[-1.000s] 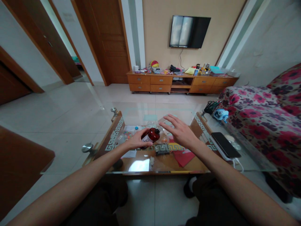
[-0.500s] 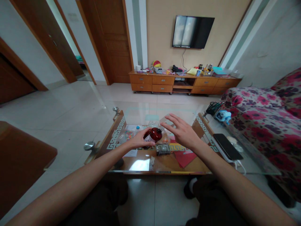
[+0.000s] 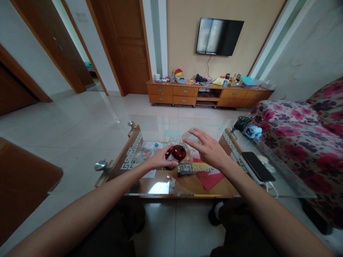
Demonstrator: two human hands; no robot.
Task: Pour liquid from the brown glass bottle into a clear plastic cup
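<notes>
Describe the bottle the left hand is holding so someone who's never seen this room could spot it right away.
Find the glass coffee table in front of the flowered sofa. Near the middle of it, the left hand grips a small dark red bottle, with the right hand open beside it. It is the only glossy, deep red rounded thing there.

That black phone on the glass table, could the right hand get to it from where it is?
Probably yes: the black phone lies uncovered on the glass table, beside the right forearm, and the right hand is open and holds nothing.
</notes>
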